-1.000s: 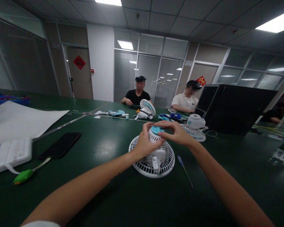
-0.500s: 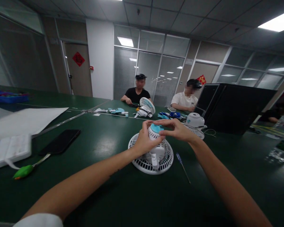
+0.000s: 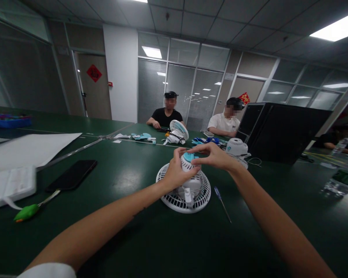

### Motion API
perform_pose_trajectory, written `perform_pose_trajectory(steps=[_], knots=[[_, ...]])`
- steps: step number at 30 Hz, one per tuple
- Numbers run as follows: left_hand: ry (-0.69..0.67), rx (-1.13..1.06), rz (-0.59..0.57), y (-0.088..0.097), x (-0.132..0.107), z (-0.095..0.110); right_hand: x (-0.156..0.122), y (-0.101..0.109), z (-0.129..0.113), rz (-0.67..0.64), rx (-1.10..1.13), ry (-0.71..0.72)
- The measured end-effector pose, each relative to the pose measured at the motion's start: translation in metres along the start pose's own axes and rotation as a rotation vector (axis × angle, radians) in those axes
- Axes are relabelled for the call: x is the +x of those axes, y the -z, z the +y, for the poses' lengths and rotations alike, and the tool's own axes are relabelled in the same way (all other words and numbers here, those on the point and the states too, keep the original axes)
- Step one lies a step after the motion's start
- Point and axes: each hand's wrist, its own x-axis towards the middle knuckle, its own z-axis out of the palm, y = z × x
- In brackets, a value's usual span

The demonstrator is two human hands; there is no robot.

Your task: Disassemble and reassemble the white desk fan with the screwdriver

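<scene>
A white fan point(image 3: 202, 200) lies with its round grille down on the green table and its motor housing pointing up. My left hand point(image 3: 174, 172) is wrapped around the left side of the housing. On top sits a light blue cap point(image 3: 188, 157). The fingers of my right hand point(image 3: 216, 157) are bent around this cap from the right, with thumb and fingertips at its edge. A screwdriver point(image 3: 222, 204) with a clear bluish handle rests on the table right of the grille.
Left are a black phone point(image 3: 72, 175), a white box-like device point(image 3: 13, 187) and paper point(image 3: 37, 148). Beyond my hands stand another fan point(image 3: 178, 133), a white fan body point(image 3: 237, 147) and blue parts point(image 3: 143, 136). A black case point(image 3: 287, 131) rises at right. Two people sit opposite.
My right fingers have shifted slightly around the blue cap, while my left hand keeps its hold on the housing. The whole view has moved a little.
</scene>
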Motion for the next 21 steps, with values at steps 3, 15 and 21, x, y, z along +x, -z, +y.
perform_pose_trajectory(steps=[3, 15, 21], knots=[[0.009, 0.0, 0.004, 0.0, 0.0, 0.0, -0.001, -0.004, 0.001, 0.033, 0.007, -0.017], [-0.021, -0.009, 0.008, -0.001, 0.001, 0.0, -0.004, -0.027, 0.0, 0.3, -0.206, 0.07], [-0.062, -0.013, 0.0, 0.0, -0.001, 0.0, -0.013, -0.035, 0.018, 0.282, 0.074, 0.037]])
